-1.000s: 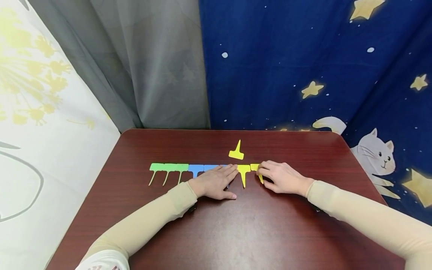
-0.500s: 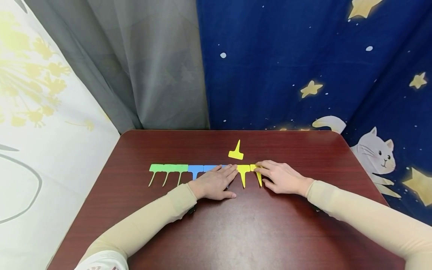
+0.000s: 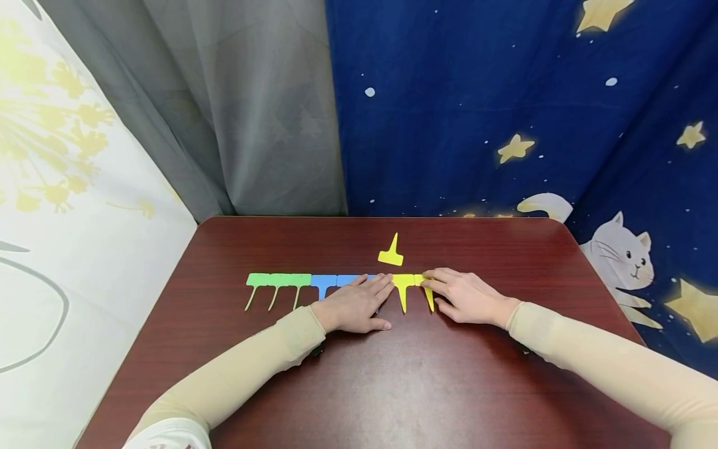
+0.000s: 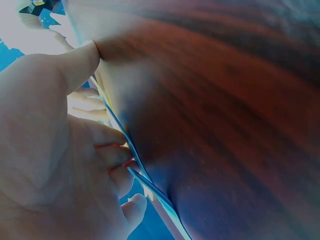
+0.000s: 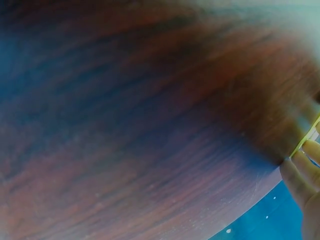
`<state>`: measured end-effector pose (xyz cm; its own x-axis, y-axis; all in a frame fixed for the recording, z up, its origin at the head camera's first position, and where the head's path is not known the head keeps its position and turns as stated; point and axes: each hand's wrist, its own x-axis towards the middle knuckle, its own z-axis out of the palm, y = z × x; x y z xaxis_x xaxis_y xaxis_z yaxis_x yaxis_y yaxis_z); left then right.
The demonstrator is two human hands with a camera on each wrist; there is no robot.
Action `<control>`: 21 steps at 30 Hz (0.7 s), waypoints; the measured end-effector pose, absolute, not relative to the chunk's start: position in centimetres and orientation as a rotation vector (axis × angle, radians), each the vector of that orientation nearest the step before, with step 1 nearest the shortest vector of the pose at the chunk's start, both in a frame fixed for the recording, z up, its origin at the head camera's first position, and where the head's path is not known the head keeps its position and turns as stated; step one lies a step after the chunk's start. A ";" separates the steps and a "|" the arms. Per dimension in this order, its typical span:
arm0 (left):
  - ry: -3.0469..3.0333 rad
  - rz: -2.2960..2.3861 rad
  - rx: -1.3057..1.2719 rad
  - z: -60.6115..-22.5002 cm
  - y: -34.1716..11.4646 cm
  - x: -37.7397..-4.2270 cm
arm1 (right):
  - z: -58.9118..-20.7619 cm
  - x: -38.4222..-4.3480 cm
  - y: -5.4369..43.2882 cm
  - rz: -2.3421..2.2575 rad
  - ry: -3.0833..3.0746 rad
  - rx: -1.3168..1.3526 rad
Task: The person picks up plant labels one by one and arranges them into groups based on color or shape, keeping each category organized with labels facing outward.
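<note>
A row of T-shaped plant labels lies on the table, heads edge to edge and stems toward me. Green labels form its left end, blue labels its middle, and two yellow labels its right end. My left hand rests flat over the blue labels, hiding part of them, its fingertips at the left yellow label's edge. My right hand presses its fingertips on the rightmost yellow label, covering part of its head. Beyond the row lies a loose yellow label, stem pointing away.
The dark red-brown wooden table spreads around the row. A grey curtain and a blue star-patterned curtain hang behind its far edge. White patterned cloth hangs at the left.
The rightmost yellow label has turned slightly, its stem tip shifting toward me and left. My right fingers have moved a little left and lie flatter on it. My left hand stays in place.
</note>
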<state>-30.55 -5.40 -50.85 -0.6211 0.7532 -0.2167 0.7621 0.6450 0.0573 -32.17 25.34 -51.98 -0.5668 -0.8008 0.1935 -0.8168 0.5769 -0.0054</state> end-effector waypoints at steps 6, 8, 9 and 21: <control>2.648 -0.064 1.248 -50.8 -5.4 -30.6 | -52.1 -32.2 25.3 0.147 -2.621 1.361; 2.652 -0.065 1.254 -50.9 -5.4 -30.6 | -52.1 -32.2 25.3 0.154 -2.615 1.362; 2.654 -0.064 1.258 -50.9 -5.5 -30.6 | -52.1 -32.2 25.3 0.156 -2.613 1.362; 2.669 -0.054 1.278 -50.8 -5.5 -30.4 | -51.2 -33.1 25.0 0.194 -2.621 1.332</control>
